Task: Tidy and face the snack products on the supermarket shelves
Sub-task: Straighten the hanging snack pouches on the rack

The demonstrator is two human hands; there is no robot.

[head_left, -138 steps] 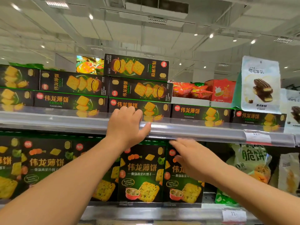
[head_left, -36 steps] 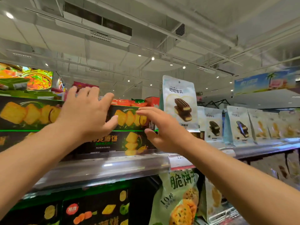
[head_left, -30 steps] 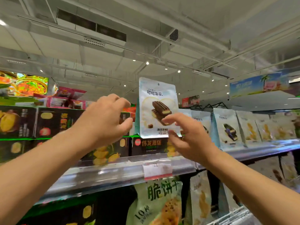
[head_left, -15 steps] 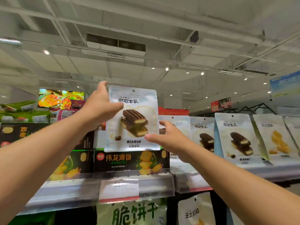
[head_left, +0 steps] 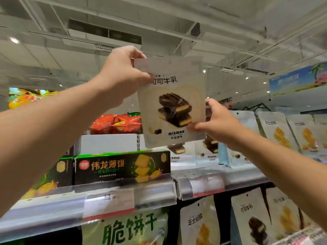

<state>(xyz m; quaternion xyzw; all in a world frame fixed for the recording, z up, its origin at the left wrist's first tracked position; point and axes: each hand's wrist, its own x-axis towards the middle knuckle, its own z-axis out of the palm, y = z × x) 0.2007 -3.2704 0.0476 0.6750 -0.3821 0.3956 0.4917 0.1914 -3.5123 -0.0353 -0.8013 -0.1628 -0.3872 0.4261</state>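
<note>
Up high, a person holds a white snack pouch in the air with both hands, above the top shelf. It has a picture of chocolate bars on its front and faces the camera. The left hand pinches its top left corner, thumb in front, fingers curled behind. The right hand pinches its lower right edge, thumb on the front. The pouch hangs straight and is blurry at the top.

Under it, on the shelf, lies a dark green cracker box with yellow crackers printed on it. A white box stands behind that one, and red bags are piled on top of it. To the right stand more white pouches, some with chocolate bars and some with yellow snacks. The shelf has a clear plastic front rail with a price tag that has a red stripe at the bottom. One shelf lower, a green and white bag with big green letters sits by more white pouches.

Above is a white ceiling with pipes, a long air vent and small round lights. A blue sign hangs far off on the right
</note>
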